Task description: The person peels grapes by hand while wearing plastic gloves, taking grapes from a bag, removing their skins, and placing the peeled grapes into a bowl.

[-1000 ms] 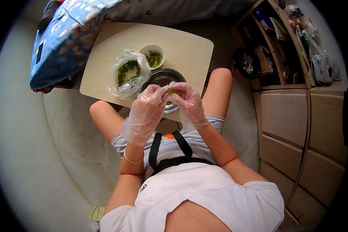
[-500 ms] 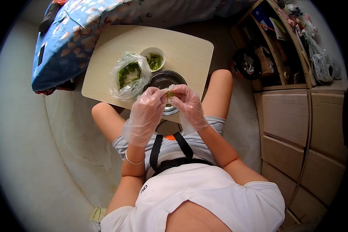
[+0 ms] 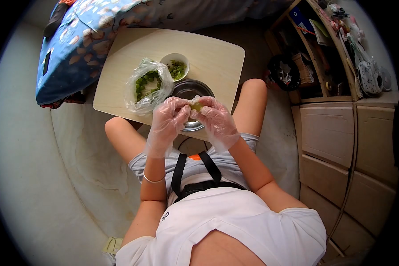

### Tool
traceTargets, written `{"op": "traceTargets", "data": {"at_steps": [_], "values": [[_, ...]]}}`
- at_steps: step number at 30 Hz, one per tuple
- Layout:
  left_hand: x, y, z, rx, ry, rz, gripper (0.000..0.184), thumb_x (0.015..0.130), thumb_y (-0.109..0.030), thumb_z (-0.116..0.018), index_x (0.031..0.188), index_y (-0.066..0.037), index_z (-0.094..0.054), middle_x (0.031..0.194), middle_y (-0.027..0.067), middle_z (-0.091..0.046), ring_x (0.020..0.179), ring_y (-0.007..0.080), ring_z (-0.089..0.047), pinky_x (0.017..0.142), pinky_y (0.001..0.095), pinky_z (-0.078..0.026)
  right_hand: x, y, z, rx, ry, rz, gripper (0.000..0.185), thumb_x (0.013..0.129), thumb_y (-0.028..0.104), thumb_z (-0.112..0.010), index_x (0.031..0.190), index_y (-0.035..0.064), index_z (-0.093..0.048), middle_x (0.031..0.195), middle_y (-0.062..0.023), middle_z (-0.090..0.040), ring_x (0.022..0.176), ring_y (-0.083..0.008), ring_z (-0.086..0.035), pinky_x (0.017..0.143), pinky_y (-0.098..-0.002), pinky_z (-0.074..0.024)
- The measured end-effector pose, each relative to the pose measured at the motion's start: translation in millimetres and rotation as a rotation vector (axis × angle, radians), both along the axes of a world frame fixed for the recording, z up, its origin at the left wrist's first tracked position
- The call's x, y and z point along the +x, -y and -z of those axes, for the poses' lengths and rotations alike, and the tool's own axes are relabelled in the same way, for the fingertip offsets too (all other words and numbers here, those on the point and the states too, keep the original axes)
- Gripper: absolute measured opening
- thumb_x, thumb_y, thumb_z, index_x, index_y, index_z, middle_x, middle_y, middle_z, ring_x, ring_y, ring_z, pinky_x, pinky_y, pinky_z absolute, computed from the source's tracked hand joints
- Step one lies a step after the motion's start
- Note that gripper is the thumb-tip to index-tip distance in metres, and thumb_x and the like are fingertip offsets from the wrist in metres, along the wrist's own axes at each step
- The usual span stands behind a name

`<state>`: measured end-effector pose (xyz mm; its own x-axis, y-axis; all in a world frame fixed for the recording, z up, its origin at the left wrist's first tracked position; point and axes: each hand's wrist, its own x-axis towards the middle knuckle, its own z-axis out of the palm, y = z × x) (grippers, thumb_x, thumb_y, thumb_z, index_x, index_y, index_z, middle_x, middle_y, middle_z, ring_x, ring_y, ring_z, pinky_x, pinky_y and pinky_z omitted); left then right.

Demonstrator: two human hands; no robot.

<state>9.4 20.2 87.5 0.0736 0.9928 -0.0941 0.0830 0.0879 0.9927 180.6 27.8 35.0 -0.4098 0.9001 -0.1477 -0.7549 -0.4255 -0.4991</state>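
Clear plastic gloves cover both my hands, and each grip is closed at the fingertips: my left hand [image 3: 167, 123] and my right hand [image 3: 218, 123] pinch one small green piece [image 3: 196, 107] between them. The piece is held above the near part of the metal bowl [image 3: 191, 86], which stands near the table's [image 3: 208, 53] front edge. I judge the stage in hand to be fine two-handed fingertip work on this single piece; the next move calls for light, even pressure and steady wrists over the bowl. The piece's visible part appears to run crosswise, from one hand toward the other, so I take that as its long axis. Fingers cover its ends; which end points which way cannot be determined. Also noted: an open plastic bag [image 3: 134, 99] of green pieces beside a white bowl [image 3: 176, 56] of chopped-looking greens.
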Motion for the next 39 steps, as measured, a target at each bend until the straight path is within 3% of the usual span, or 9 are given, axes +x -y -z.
{"op": "traceTargets", "data": {"at_steps": [3, 10, 12, 15, 20, 23, 25, 27, 39], "values": [[-6, -4, 0, -0.216, 0.112, -0.038, 0.012, 0.094, -0.01, -0.062, 0.096, 0.0, -0.066, 0.083, -0.0006, -0.061, 0.069, 0.0041, -0.054, 0.055, 0.0198, -0.044, 6, -3, 5, -0.118, -0.119, -0.048, 0.025, 0.091, 0.005, -0.062, 0.114, -0.0015, -0.057, 0.109, -0.0149, -0.064, 0.1, -0.0219, -0.066, 0.093, -0.0343, -0.0546], [-31, -64, 32, -0.061, -0.018, -0.166, 0.013, 0.092, -0.013, -0.064, 0.095, -0.001, -0.067, 0.078, 0.0028, -0.063, 0.068, 0.0095, -0.057, 0.057, 0.0241, -0.046, 9, -5, 3, -0.14, -0.122, -0.086, 0.025, 0.092, 0.004, -0.06, 0.115, -0.0022, -0.059, 0.107, -0.0165, -0.065, 0.094, -0.0217, -0.066, 0.086, -0.0295, -0.0565], [-40, -93, 39, 0.432, -0.619, -0.161, 0.018, 0.09, -0.017, -0.066, 0.099, -0.002, -0.069, 0.083, 0.0083, -0.067, 0.072, 0.0156, -0.063, 0.066, 0.0293, -0.05, 8, -5, 6, -0.125, -0.096, -0.093, 0.024, 0.092, 0.004, -0.061, 0.115, -0.002, -0.06, 0.106, -0.0164, -0.065, 0.093, -0.0216, -0.066, 0.085, -0.0301, -0.0565], [-49, -128, 52, 0.477, -0.705, -0.101, 0.016, 0.087, -0.015, -0.067, 0.097, -0.003, -0.069, 0.087, 0.0136, -0.068, 0.078, 0.0223, -0.066, 0.071, 0.033, -0.051, 9, -4, 14, -0.126, -0.039, -0.086, 0.022, 0.092, 0.005, -0.061, 0.113, -0.0019, -0.061, 0.104, -0.0162, -0.066, 0.093, -0.0216, -0.066, 0.085, -0.031, -0.0562], [-53, -154, 81, 0.483, -0.596, -0.061, 0.015, 0.088, -0.014, -0.065, 0.099, -0.004, -0.069, 0.09, 0.0136, -0.069, 0.08, 0.0235, -0.067, 0.072, 0.0333, -0.051, 14, 0, 23, -0.107, 0.019, -0.082, 0.021, 0.091, 0.005, -0.062, 0.111, -0.0016, -0.061, 0.104, -0.0159, -0.067, 0.091, -0.0217, -0.066, 0.084, -0.0313, -0.0559], [-49, -144, 75, 0.532, -0.754, -0.104, 0.015, 0.089, -0.013, -0.066, 0.099, -0.004, -0.069, 0.086, 0.0122, -0.067, 0.073, 0.0223, -0.065, 0.067, 0.0336, -0.05, 15, 0, 19, -0.121, 0.052, -0.053, 0.021, 0.091, 0.005, -0.062, 0.111, -0.0017, -0.062, 0.105, -0.015, -0.066, 0.09, -0.0216, -0.066, 0.084, -0.0313, -0.0557], [-42, -121, 64, 0.217, -0.373, -0.04, 0.017, 0.093, -0.014, -0.064, 0.103, -0.001, -0.069, 0.085, 0.0099, -0.066, 0.073, 0.015, -0.062, 0.065, 0.0291, -0.05, 16, -1, 15, -0.132, 0.085, -0.048, 0.022, 0.091, 0.005, -0.062, 0.111, -0.0019, -0.062, 0.105, -0.0144, -0.066, 0.089, -0.0216, -0.066, 0.084, -0.0312, -0.0557], [-34, -85, 38, 0.214, -0.322, 0.12, 0.018, 0.094, -0.013, -0.064, 0.105, 0.0, -0.068, 0.082, 0.008, -0.064, 0.073, 0.0107, -0.059, 0.064, 0.0272, -0.049, 15, -4, 16, -0.141, 0.112, -0.05, 0.022, 0.091, 0.005, -0.063, 0.111, -0.002, -0.062, 0.104, -0.0139, -0.066, 0.089, -0.0215, -0.067, 0.084, -0.0311, -0.0558], [-9, 7, 26, 0.307, -0.476, 0.14, 0.027, 0.088, -0.012, -0.067, 0.112, -0.002, -0.066, 0.092, 0.0178, -0.066, 0.082, 0.0347, -0.063, 0.073, 0.0399, -0.051, -7, -1, 11, 0.196, 0.623, -0.046, 0.02, 0.09, 0.003, -0.061, 0.108, -0.0032, -0.057, 0.103, -0.0092, -0.064, 0.095, -0.0151, -0.064, 0.089, -0.0294, -0.052]]}}
